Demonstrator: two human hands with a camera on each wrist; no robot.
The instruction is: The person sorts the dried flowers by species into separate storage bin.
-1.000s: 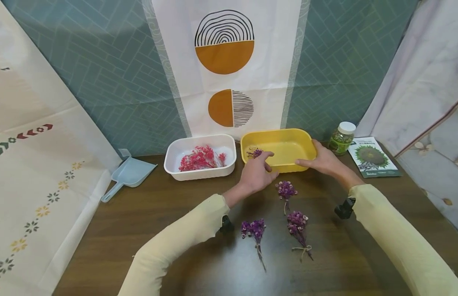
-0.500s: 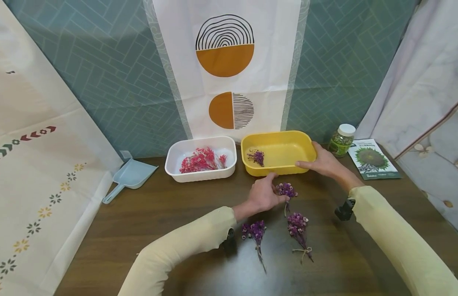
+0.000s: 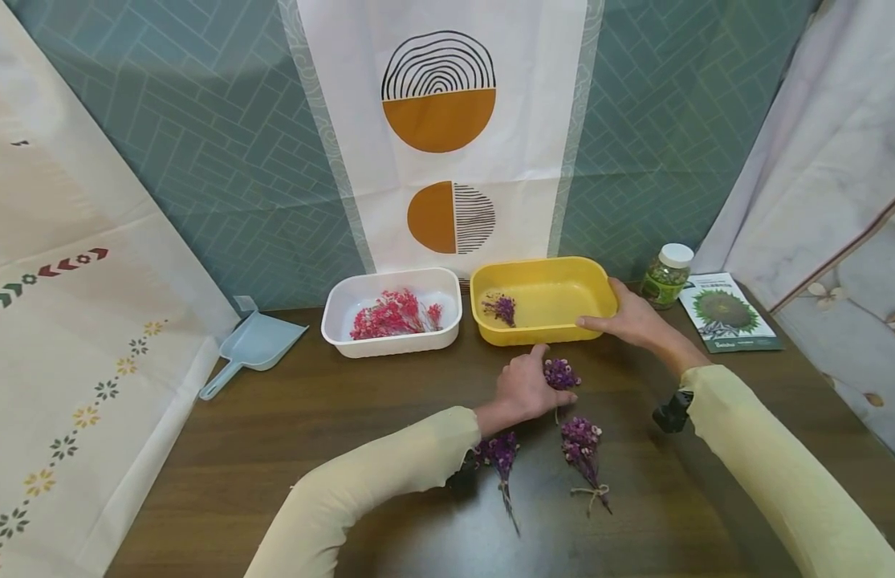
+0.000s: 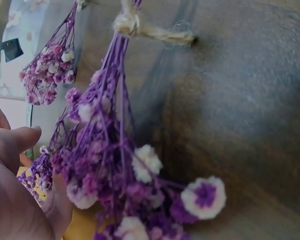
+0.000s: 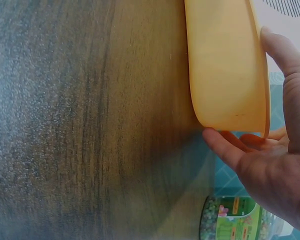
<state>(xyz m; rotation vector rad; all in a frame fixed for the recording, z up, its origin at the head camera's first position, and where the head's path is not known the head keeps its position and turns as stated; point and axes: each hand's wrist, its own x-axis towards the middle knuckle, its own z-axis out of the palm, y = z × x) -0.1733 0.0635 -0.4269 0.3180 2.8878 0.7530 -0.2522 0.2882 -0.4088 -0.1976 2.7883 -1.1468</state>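
Upper purple bunch (image 3: 563, 372): lying on the bench (image 3: 389, 385) just in front of the yellow tray (image 3: 566, 301), flower heads toward the tray, stems toward the wearer. Left hand (image 3: 528, 387) is at it. Fingers spread, thumb on one side of the bunch and the other fingers on the other, not clenched; whether they touch the stems, cannot tell. Right hand (image 3: 632, 316) grasps the right end of the yellow tray, thumb at the front corner, other fingers round the end wall.

Two more on the bench, nearer the wearer. Lower right bunch (image 3: 581, 445): stems tied with a twine bow, well clear of both hands. Lower left bunch (image 3: 503, 456): partly covered by the left sleeve (image 3: 389, 457); left wrist view shows its twine knot close up.

Small purple bunch (image 3: 502, 310) lies inside the yellow tray, at its left end. White tray (image 3: 389, 348), just left of the yellow one, contains pink dried flowers (image 3: 394, 313). Right of the yellow tray: white-lidded jar (image 3: 665, 281), seed packet (image 3: 732, 309) beside it. Far left: light blue dustpan (image 3: 262, 339).
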